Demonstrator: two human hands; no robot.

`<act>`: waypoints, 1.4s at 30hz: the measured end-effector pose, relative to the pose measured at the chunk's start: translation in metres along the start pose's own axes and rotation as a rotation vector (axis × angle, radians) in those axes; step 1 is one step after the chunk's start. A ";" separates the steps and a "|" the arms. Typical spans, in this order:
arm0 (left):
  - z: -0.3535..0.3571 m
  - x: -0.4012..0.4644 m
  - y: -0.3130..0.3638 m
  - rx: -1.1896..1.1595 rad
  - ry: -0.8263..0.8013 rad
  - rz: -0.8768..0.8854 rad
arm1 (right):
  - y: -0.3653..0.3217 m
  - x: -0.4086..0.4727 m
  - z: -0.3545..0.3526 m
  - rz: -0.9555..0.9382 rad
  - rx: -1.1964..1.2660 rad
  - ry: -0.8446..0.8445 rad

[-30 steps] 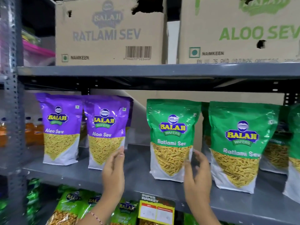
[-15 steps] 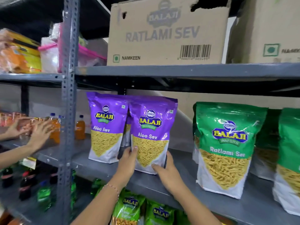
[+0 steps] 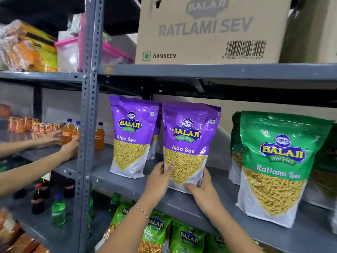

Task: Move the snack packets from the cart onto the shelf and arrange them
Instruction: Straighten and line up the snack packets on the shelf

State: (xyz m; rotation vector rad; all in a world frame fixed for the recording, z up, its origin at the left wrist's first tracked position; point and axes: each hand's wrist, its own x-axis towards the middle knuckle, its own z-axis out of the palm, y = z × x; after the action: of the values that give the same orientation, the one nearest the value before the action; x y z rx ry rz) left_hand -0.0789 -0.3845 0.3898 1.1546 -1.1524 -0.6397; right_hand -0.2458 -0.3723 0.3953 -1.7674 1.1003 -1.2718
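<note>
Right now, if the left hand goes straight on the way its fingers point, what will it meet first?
The left hand already touches the Aloo Sev packet it holds together with the right hand. Its fingers point up and inward, so it would probably press into that packet first; depth behind it is unclear.

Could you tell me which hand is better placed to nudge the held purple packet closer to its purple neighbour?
Probably the right hand: it cups the held purple packet on the side away from the neighbour, so it can push. The left hand sits between them.
</note>
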 end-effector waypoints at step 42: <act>0.092 -0.082 0.021 -0.013 -0.167 0.393 | 0.029 -0.080 -0.174 -0.210 0.087 0.570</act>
State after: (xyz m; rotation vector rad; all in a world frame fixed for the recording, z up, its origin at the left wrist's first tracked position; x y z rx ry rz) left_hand -0.1949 -0.3399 0.3773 0.8412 -1.4674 -0.4435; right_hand -0.4321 -0.3205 0.3889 -1.5202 1.1508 -2.0009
